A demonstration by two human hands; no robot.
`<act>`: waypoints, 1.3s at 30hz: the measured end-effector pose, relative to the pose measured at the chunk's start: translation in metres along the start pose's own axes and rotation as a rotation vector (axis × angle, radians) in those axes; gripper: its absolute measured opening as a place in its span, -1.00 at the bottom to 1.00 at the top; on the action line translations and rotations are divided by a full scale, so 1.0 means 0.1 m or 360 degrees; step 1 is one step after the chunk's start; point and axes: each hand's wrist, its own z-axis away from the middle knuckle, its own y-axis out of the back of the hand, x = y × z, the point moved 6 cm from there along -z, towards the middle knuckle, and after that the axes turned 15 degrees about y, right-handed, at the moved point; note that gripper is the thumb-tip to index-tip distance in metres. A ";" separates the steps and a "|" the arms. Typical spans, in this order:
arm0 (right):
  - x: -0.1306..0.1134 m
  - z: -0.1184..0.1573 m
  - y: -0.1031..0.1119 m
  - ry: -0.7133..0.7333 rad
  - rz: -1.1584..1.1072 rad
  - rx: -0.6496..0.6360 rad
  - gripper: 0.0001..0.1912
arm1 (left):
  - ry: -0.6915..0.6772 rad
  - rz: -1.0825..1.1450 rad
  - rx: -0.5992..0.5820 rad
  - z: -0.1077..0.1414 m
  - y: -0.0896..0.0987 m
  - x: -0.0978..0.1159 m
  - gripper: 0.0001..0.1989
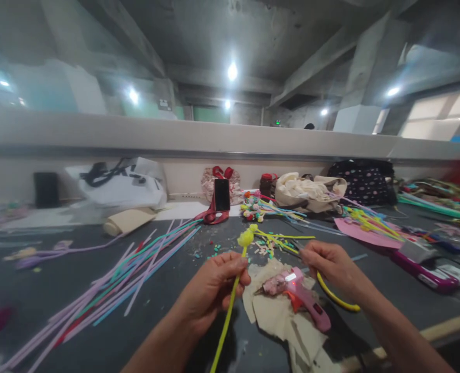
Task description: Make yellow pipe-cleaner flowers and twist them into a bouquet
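Dark table (97, 352) below yellow stem (228, 311), bloom (246, 238) end forward.

At six o'clock the yellow stem (227, 311) is fuzzy and matt; at five, the glue gun (307, 300) is smooth pink plastic, over wrinkled, matt sheets (267, 313), paper or cloth unclear. At four, the power strip (414, 269) is glossy plastic. The counter (148, 316) looks matt, the phone screen (221, 194) glassy, the ceiling (214, 36) at twelve rough concrete.

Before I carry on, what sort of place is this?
Probably a craft workshop: a pink glue gun, long coloured fuzzy stems spread on a dark worktop, and bare concrete beams overhead.
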 end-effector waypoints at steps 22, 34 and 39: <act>0.26 0.50 -0.20 -0.0214 0.0912 -0.0235 -0.81 | -0.0277 -0.1519 0.0263 -0.28 -0.43 -0.70 -0.87; 0.07 0.34 0.18 -0.0195 0.0607 0.0515 -0.82 | -0.0295 -0.1529 0.0242 -0.28 -0.44 -0.72 -0.84; 0.08 0.34 0.07 -0.0179 -0.0046 0.0600 -0.84 | -0.0235 -0.0990 0.0059 -0.26 -0.38 -0.68 -0.94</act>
